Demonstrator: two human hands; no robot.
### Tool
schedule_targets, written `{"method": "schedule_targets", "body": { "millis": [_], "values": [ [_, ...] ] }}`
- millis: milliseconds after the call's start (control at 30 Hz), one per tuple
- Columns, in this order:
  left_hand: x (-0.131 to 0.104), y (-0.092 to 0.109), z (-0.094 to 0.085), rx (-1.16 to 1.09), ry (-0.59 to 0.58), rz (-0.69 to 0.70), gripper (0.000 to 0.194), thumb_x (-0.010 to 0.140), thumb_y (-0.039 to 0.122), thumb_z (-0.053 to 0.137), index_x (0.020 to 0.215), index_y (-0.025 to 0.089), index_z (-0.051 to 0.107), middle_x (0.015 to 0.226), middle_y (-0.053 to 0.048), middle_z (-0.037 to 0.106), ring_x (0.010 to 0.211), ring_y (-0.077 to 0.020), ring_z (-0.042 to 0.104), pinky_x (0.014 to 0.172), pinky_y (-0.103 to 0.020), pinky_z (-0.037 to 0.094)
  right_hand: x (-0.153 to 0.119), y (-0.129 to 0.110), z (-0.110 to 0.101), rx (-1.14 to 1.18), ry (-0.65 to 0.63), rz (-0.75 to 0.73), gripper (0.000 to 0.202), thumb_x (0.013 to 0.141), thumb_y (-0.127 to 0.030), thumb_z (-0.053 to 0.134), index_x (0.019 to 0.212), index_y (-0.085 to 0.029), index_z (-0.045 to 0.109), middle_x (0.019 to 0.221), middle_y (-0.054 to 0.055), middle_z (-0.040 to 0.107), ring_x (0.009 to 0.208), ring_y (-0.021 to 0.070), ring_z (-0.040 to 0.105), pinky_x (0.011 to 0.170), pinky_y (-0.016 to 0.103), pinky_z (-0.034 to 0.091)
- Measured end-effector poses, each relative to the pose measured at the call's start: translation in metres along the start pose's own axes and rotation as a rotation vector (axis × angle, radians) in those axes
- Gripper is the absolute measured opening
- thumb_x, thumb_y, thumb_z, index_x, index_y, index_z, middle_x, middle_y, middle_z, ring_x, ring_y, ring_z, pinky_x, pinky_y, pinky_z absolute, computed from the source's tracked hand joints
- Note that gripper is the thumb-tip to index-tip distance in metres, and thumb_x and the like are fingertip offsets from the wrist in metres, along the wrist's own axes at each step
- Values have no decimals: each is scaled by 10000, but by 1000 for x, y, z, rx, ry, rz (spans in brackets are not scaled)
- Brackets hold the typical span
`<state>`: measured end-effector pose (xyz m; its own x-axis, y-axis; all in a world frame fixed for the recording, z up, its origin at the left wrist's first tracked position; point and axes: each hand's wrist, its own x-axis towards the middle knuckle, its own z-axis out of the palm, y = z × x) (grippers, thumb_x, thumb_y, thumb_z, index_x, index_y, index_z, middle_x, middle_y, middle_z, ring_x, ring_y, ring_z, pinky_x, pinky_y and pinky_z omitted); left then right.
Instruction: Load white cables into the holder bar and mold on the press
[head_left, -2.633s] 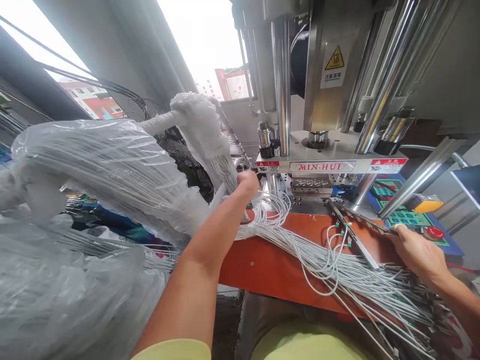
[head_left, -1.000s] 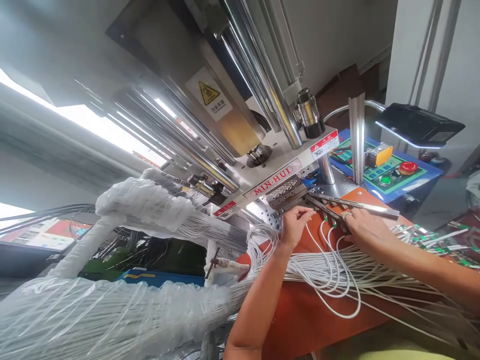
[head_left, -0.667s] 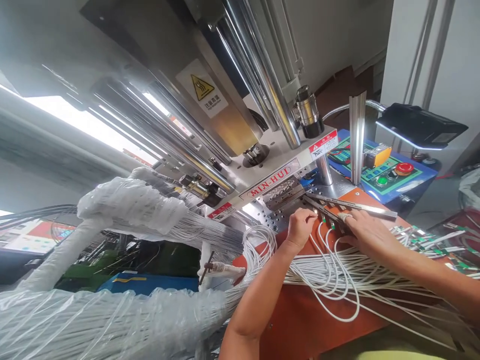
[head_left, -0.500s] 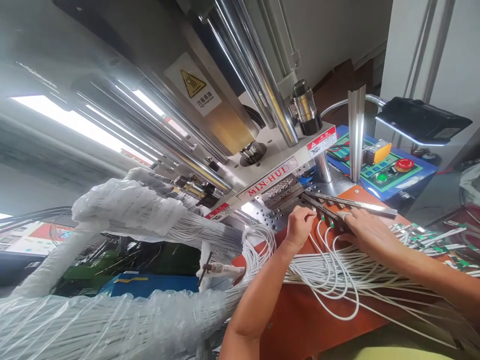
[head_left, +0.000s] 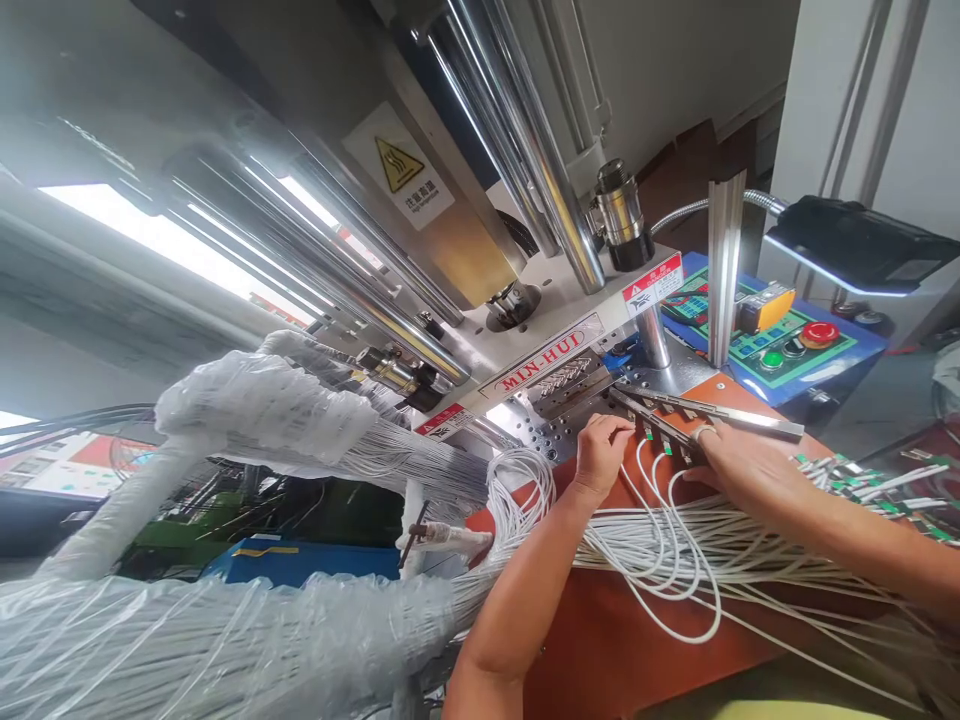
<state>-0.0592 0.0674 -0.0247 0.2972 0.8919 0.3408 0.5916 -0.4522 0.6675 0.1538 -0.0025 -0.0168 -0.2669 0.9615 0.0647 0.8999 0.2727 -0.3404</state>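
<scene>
My left hand (head_left: 602,455) is closed in a pinch beside the left end of a slotted metal bar (head_left: 649,415); what it pinches is too small to make out. At the bar's right end is my right hand (head_left: 731,460), its fingers closed around the bar and a cable end. White cables (head_left: 701,580) with small green-marked connector ends (head_left: 667,447) run from the bar and loop down between my hands. Behind it, a second metal bar (head_left: 735,415) lies at an angle, meeting the first near the press (head_left: 555,360).
A blue control box (head_left: 847,350) with a red button stands at the right, under a black lamp (head_left: 862,240). Plastic-wrapped cable bundles (head_left: 225,640) fill the left. More connector ends (head_left: 885,485) lie on the orange tabletop (head_left: 600,640) at the right.
The whole view has shifted slightly, so things appear a little farther right. My right fingers have shifted slightly at the bar; my left hand keeps its pinch.
</scene>
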Motion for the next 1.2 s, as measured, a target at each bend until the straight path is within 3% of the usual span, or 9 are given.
{"method": "schedule_targets", "body": {
  "millis": [133,500,867,1033,1133,1200],
  "values": [
    [0,0,1,8,27,23,161,795,50,657,780,201,711,798,-20,720,800,-163,615,775,-291,505,3,7,1,34,-11,8,249,883,-404,551,777,-228,410,734,22,543,640,191,546,589,299,355],
    [0,-2,6,98,77,51,190,796,13,657,772,194,713,789,-28,728,784,-173,600,748,-292,503,-2,-1,8,-85,81,28,230,867,-389,576,793,-206,460,726,47,528,628,198,528,581,299,353],
    [-2,-7,10,173,83,84,191,798,8,656,768,191,703,797,-8,733,785,-163,597,747,-285,514,-3,3,12,31,120,50,271,883,-455,539,777,-215,471,731,39,535,663,202,544,580,291,316],
    [4,-3,3,261,-17,70,117,826,83,656,857,193,686,866,-27,713,887,-192,584,845,-334,528,-2,6,19,8,166,4,307,900,-481,522,764,-213,459,708,38,514,649,198,534,581,294,312],
    [17,1,-12,328,-147,185,407,806,139,686,1202,180,600,1248,-79,622,1175,-241,488,1047,-403,463,-2,6,20,-31,167,-5,285,910,-450,522,768,-209,467,713,42,523,650,198,537,584,295,316],
    [29,2,-21,360,-282,280,541,805,142,671,1322,185,518,1404,-81,510,1290,-252,407,1134,-424,395,-2,4,17,-65,158,-9,255,909,-413,536,776,-204,476,721,49,536,656,200,542,591,297,323]
  ]
}}
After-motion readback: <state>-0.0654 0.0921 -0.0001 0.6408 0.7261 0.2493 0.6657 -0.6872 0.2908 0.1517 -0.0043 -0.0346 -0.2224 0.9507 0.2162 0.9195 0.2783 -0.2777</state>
